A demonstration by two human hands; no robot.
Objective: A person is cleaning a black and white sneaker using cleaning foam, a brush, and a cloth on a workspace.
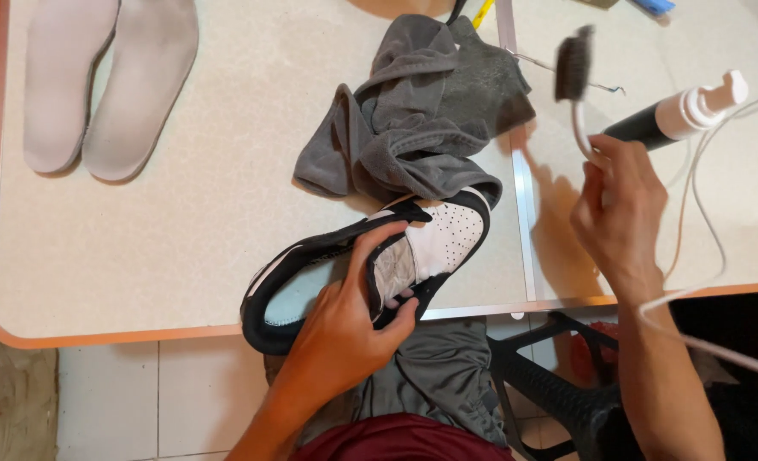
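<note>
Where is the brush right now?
In the head view, the brush is held up in the right hand, right of the grey towel and beside the pump bottle.

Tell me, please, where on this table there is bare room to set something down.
The widest bare patch of the table lies between the insoles, the grey towel and the near edge. A smaller one lies right of the seam, under the raised brush. It is crowded around the shoe in the left hand, and between the right hand and the pump bottle.
</note>
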